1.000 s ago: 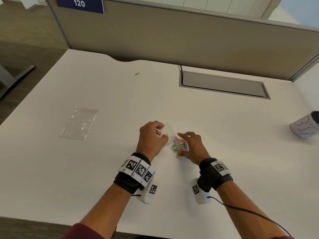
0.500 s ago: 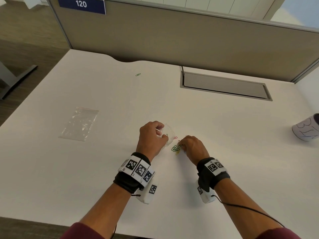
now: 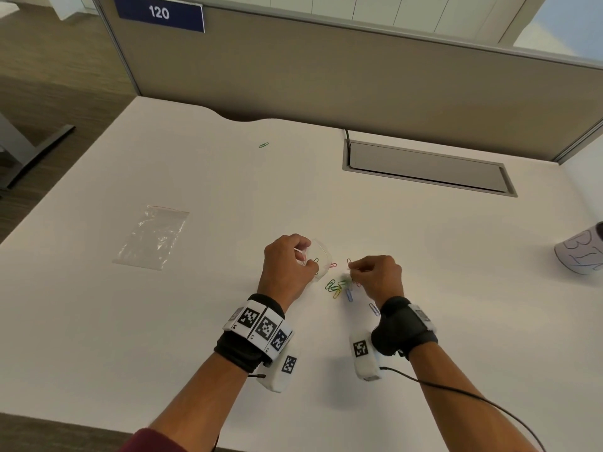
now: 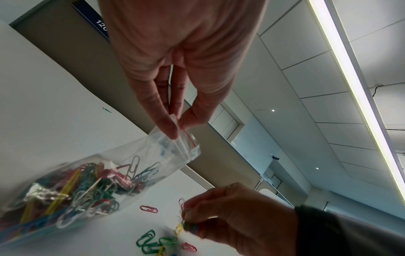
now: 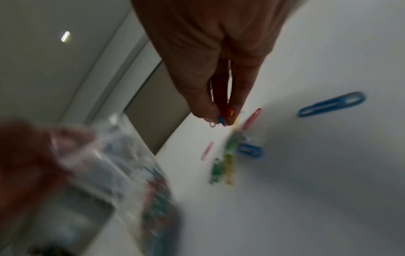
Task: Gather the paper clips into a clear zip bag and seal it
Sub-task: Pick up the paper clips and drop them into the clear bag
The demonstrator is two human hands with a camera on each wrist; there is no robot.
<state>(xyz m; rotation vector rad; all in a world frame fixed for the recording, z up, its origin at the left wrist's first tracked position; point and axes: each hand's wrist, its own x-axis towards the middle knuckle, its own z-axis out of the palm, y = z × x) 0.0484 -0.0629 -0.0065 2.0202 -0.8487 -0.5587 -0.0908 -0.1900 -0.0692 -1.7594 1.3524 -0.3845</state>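
My left hand (image 3: 287, 269) pinches the top edge of a clear zip bag (image 4: 92, 176) between thumb and fingers, holding its mouth (image 4: 186, 138) up; the bag holds several coloured paper clips. My right hand (image 3: 375, 275) is raised just right of the bag and pinches a small bunch of paper clips (image 5: 225, 117) at its fingertips. Loose paper clips (image 3: 337, 288) in green, yellow, blue and pink lie on the white table (image 3: 424, 321) between the hands. One blue clip (image 3: 374, 308) lies by my right wrist. A lone green clip (image 3: 263, 145) lies far back.
A second clear zip bag (image 3: 151, 238), flat, lies on the table to the left. A white cup (image 3: 580, 252) with blue writing lies at the right edge. A grey cable tray (image 3: 427, 169) is set into the table at the back, before a partition wall.
My right hand closed over the clip pile, gathered some clips, and has lifted slightly with them pinched. The left hand has kept holding the bag in place.
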